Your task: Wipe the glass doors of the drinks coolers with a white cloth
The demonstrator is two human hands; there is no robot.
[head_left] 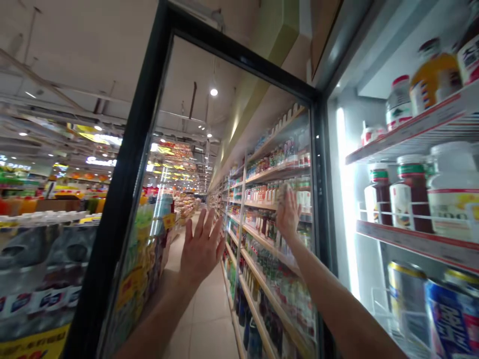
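Observation:
A refrigerator's glass door point(239, 55) in a black frame stands swung open in front of me. My left hand point(201, 249) is raised against the left part of the pane, fingers spread and nothing in them. Farther right, nearer the hinge side, my right hand point(289, 218) is up at the glass. A small greyish-tan piece that looks like a cloth point(281, 196) shows by its fingers; blur hides the detail. Bottle shelves along an aisle show through the pane.
Right of the door, lit refrigerator shelves point(407, 232) hold bottles point(411, 192) and cans point(447, 314). At left stand packs of dark drink bottles point(45, 259). Beyond the glass runs a tiled aisle floor point(209, 314) beside long shelving.

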